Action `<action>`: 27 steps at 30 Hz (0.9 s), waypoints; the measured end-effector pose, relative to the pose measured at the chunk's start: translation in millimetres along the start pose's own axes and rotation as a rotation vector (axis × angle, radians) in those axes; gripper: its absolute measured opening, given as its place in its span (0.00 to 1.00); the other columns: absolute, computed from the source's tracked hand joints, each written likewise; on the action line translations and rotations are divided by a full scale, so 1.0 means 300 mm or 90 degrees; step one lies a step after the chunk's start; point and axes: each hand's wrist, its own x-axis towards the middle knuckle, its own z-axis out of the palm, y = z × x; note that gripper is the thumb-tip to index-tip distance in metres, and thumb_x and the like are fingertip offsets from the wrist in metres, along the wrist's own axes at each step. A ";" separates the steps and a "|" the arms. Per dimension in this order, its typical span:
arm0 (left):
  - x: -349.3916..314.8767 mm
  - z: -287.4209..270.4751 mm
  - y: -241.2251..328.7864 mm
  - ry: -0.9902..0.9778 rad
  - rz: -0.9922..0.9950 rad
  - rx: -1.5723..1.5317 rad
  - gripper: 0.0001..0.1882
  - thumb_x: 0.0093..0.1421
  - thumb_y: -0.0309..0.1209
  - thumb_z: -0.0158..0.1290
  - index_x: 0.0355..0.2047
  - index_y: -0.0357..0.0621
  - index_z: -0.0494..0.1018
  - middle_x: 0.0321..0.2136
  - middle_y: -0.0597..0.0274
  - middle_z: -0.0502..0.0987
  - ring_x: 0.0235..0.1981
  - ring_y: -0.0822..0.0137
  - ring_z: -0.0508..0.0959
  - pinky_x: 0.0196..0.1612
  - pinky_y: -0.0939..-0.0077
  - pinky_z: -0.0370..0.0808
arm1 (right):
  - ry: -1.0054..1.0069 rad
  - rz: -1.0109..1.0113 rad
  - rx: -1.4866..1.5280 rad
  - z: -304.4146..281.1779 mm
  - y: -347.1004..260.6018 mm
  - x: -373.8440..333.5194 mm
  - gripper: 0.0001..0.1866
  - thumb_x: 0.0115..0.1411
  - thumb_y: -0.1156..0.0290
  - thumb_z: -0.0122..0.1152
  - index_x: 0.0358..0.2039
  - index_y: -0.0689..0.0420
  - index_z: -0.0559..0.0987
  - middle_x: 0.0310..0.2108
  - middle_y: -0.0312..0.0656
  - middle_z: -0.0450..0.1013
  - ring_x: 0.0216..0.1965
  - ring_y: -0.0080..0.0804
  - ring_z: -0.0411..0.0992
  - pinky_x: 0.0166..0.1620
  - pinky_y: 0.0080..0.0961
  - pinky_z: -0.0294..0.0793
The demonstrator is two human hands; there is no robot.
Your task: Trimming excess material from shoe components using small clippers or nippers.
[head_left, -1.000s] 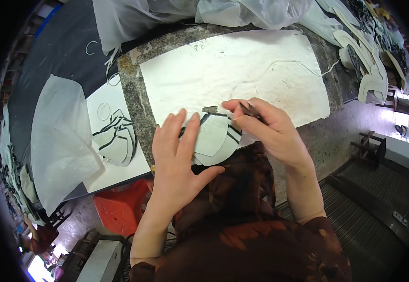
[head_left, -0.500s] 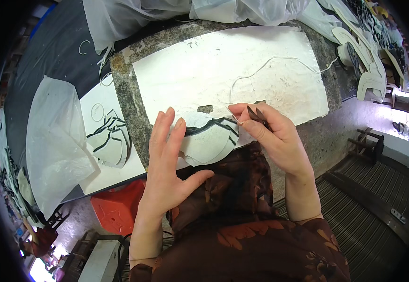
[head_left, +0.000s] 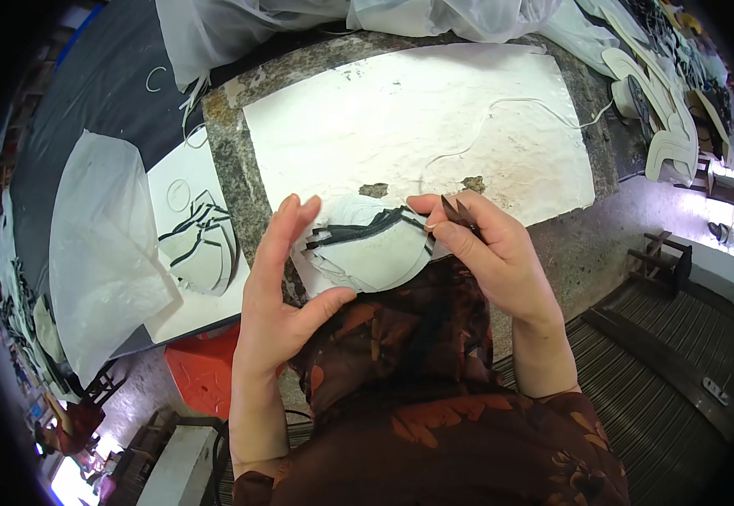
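A stack of curved white pieces with black trim [head_left: 375, 257] lies at the near edge of the white sheet, above my lap. Around its left end my left hand [head_left: 270, 299] is open, thumb and fingers wide apart. My right hand [head_left: 506, 266] pinches thumb and forefinger at the stack's right corner. Small dark snips [head_left: 458, 211] are held in that same hand, their pointed tips sticking up past the fingers. A thin white cord [head_left: 468, 150] curves over the sheet toward this hand; its end at the fingertips is hard to make out.
The white sheet [head_left: 417, 110] covers a worn stone-like slab [head_left: 236, 169]. At the left, similar trimmed pieces [head_left: 202, 257] lie beside a translucent plastic sheet [head_left: 101, 253]. A spool [head_left: 628, 99] and pale cut-outs [head_left: 670, 152] sit far right. A red stool [head_left: 201, 371] stands below.
My left hand has drawn back to the left and its fingers have come off the stack, so the left end now shows. The right hand stays at the right corner with the snips.
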 end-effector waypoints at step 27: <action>0.066 0.026 0.036 -0.146 0.142 0.248 0.47 0.44 0.32 0.74 0.66 0.42 0.67 0.62 0.52 0.72 0.65 0.47 0.69 0.72 0.42 0.57 | 0.005 -0.049 -0.123 0.005 -0.002 0.003 0.13 0.69 0.70 0.61 0.51 0.60 0.81 0.42 0.41 0.79 0.43 0.32 0.76 0.48 0.26 0.74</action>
